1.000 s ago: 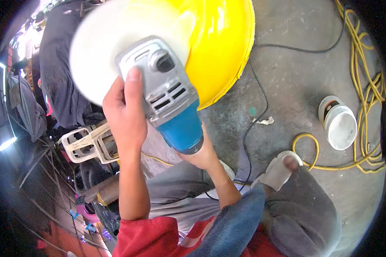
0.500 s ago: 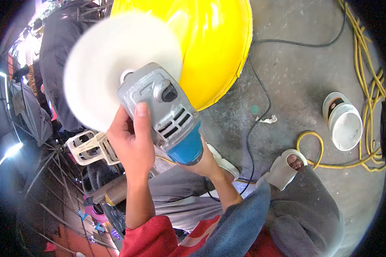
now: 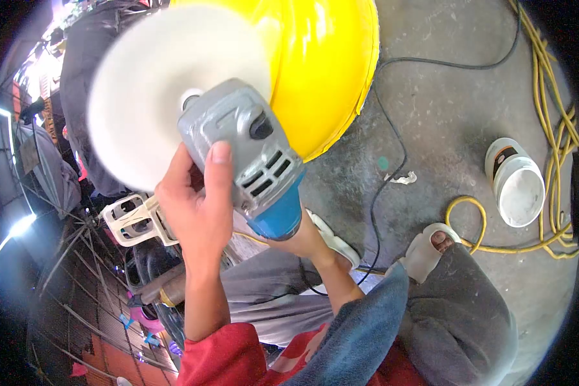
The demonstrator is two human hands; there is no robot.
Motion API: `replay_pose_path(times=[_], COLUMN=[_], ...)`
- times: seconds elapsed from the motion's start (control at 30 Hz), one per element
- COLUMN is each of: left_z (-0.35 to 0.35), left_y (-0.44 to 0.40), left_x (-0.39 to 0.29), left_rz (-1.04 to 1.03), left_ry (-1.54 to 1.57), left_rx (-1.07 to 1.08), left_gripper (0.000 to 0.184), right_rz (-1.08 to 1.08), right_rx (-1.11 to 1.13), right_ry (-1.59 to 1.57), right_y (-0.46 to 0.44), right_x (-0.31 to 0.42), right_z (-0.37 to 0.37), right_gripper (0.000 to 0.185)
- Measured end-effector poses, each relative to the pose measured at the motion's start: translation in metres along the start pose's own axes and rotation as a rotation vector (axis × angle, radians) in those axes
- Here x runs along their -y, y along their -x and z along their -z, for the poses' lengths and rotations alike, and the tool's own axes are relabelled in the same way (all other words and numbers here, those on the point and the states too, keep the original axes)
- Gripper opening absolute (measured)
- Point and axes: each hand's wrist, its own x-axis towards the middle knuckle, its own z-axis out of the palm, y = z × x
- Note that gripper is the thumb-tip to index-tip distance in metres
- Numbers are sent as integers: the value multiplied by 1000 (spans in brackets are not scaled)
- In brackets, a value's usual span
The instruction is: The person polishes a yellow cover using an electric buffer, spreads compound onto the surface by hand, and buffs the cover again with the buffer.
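Shifted slightly up and left since the earlier frame, the blurred, apparently spinning white pad (image 3: 138, 90) is held beyond and left of the grip. Its edge could be caught on the cream frame (image 3: 151, 215), left of the grip, if lowered. The polisher (image 3: 244, 161) is clasped by the left hand (image 3: 202, 212) at its grey head; fingers could be grazed should they slip forward. Its blue body is held by the right hand (image 3: 309, 241). Beyond, the yellow piece (image 3: 331, 77) is overlapped by the pad; whether it is touched cannot be told. Rightward, the dark cord (image 3: 372, 209) could be snagged by a foot.
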Motion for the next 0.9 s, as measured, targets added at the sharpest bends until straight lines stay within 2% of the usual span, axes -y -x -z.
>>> replay_pose_path(times=[0.1, 0.17, 0.23, 0.33, 0.47, 0.67, 0.73, 0.87, 0.9], left_z=[4, 4, 4, 0, -7, -9, -9, -2, 2], left_y=[11, 12, 11, 2, -1, 12, 9, 3, 5], left_x=[22, 25, 17, 5, -2, -1, -8, -5, 2], left_rz=[-52, -110, -13, -22, -109, -93, -79, -32, -5], left_ry=[21, 2, 34, 16, -5, -90, -112, -52, -16], left_rx=[-40, -60, -24, 47, 21, 31, 38, 26, 17], left_gripper=[29, 29, 30, 29, 29, 28, 27, 28, 30], right_rz=[104, 71, 37, 26, -8, 44, -62, -74, -10], right_rx=[-14, -12, -10, 17, 4, 42, 63, 42, -3], right_ry=[45, 33, 22, 33, -23, 28, -68, -31, 29], right_y=[6, 8, 7, -4, -7, -2, 0, -1, 2], right_x=[-9, -5, -6, -15, -11, -26, -14, -8, -7], right_z=[-4, -3, -2, 0, -1, 1, 6, 5, 3], right_gripper=[98, 98, 97, 99, 103, 104, 103, 101, 99])
